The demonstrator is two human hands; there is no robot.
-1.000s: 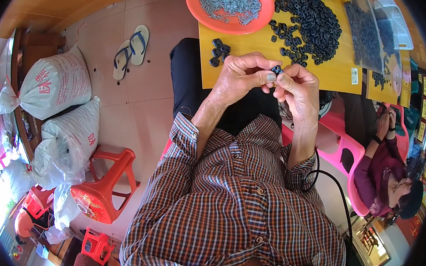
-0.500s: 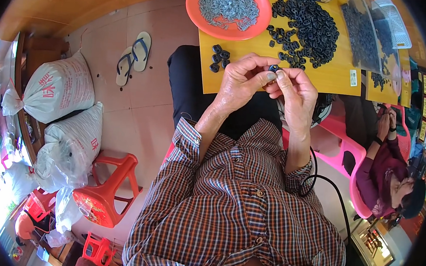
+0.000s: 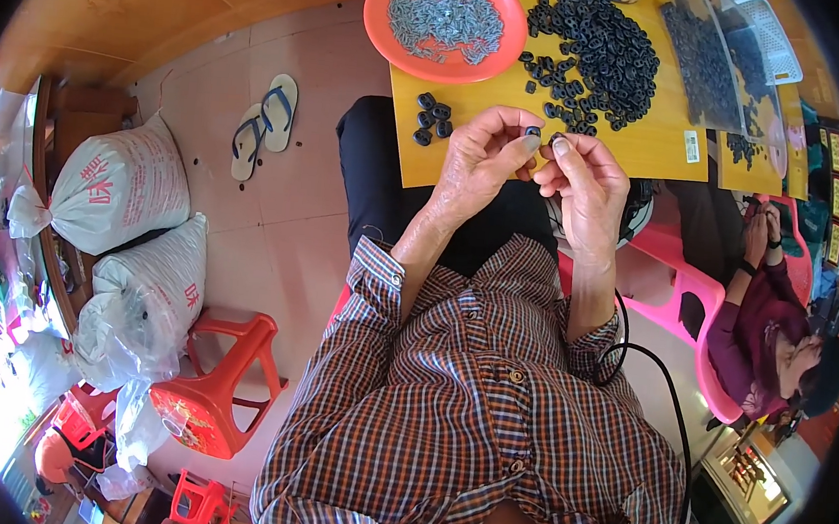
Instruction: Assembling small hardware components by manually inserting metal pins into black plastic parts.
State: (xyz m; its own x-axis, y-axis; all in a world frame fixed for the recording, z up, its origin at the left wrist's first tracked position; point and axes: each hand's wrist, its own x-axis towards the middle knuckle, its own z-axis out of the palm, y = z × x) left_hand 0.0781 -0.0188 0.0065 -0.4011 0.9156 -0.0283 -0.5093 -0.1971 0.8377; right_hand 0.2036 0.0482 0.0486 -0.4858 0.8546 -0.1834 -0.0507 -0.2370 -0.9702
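Black pieces (image 3: 533, 131), two, held apart.
Left hand (image 3: 487, 157) pinches one, right hand (image 3: 588, 182) pinches a second piece (image 3: 556, 138), both below and right of red dish (image 3: 377, 27); black pile (image 3: 608, 60) lies right of dish.

Red lettering (image 3: 100, 184) on upper white sack (image 3: 146, 226), red character (image 3: 191, 294) on lower sack (image 3: 155, 266), white label (image 3: 692, 146) on yellow tabletop (image 3: 639, 159)

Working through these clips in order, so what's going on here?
A person's left hand pinches a small black piece; the right hand holds what looks like another dark piece, slightly apart. On the yellow table are a large black pile, a smaller black group and a red dish of little metal pieces.
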